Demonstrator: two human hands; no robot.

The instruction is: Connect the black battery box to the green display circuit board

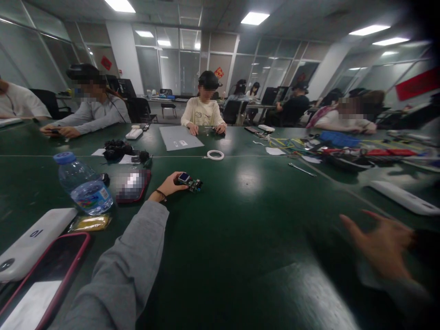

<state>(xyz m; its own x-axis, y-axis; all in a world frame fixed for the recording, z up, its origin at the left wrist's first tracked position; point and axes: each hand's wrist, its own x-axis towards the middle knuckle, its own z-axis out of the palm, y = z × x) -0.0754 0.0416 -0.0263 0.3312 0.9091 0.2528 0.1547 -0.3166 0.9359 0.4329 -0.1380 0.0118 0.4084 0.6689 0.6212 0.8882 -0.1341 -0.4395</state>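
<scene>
My left hand [169, 185], in a grey sleeve, reaches forward over the dark green table [240, 229] and its fingers close on a small electronic module [190, 182] with a dark screen and green parts. My right hand [381, 243] hovers low at the right edge of view, blurred, with fingers spread and nothing in it.
A water bottle [82, 183], a phone [132, 185], a white power bank [30, 243] and a red-cased phone [37, 284] lie at the left. A tape roll [215, 155], a grey mat [180, 137], black parts [118, 150] and cables [343, 149] lie farther off. Several people sit around the table.
</scene>
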